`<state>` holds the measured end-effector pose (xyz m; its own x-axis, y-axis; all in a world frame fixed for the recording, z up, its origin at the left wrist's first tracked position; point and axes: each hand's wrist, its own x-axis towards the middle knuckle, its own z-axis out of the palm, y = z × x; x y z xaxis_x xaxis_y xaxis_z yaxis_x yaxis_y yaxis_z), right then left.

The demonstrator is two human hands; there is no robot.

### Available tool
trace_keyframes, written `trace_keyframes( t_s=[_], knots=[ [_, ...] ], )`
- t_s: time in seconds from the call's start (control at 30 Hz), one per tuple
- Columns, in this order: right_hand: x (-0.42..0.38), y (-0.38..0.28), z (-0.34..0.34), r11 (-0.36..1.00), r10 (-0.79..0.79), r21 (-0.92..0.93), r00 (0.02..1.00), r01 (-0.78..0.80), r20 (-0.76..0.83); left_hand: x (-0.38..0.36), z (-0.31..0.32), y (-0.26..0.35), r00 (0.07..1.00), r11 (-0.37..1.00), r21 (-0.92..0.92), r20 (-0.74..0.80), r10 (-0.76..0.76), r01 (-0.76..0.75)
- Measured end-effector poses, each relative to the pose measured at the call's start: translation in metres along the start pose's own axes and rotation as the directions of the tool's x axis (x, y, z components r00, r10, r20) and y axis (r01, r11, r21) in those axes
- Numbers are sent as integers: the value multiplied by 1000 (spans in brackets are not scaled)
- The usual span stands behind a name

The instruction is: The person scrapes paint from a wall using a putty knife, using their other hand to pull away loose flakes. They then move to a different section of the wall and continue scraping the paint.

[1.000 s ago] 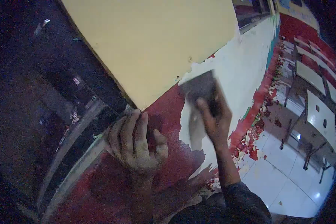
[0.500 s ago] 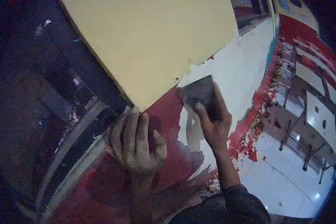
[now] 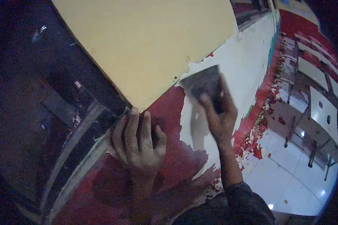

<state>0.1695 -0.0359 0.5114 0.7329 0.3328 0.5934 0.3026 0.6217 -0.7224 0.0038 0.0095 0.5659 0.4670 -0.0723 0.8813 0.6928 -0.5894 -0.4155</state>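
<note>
A wall bears cream paint [image 3: 150, 48] at the top, red paint [image 3: 169, 112] below and a white patch with ragged edges [image 3: 244, 60] to the right. My right hand [image 3: 219, 112] grips a dark, flat, roughly square scraper [image 3: 204, 80], thumb on its near face and fingers along its right side. The scraper lies near the border of the white patch, by the cream and red paint. My left hand [image 3: 141, 142] rests with fingers spread on the red paint, fingertips near the lower corner of the cream area, and holds nothing.
Red and white paint flakes [image 3: 257, 140] litter the foot of the wall and the white tiled floor [image 3: 285, 176]. Metal-legged benches or tables [image 3: 319, 108] stand at the right. A window opening [image 3: 249, 13] is at the top. Dark glossy surfaces [image 3: 75, 101] lie at the left.
My right hand and the scraper have moved slightly up and to the right on the wall. My left hand stays in nearly the same place. The view has shifted a little.
</note>
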Motion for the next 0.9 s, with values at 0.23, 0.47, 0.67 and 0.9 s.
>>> trace_keyframes(
  t_s=[0.23,0.47,0.67,0.9],
  knots=[
    [-1,1,-1,998,-31,-50,999,30,-8,-2,0,1,1000,999,-18,-1,-27,27],
    [8,6,-1,998,-65,-10,994,65,-90,-1,-2,1,1000,999,-20,11,-26,27],
    [-20,-1,-8,990,-71,-105,982,91,176,-1,4,0,999,999,-47,-28,-22,21],
    [11,-20,-35,993,113,29,982,-119,152,3,-4,4,995,992,-76,15,-98,99]
  ],
)
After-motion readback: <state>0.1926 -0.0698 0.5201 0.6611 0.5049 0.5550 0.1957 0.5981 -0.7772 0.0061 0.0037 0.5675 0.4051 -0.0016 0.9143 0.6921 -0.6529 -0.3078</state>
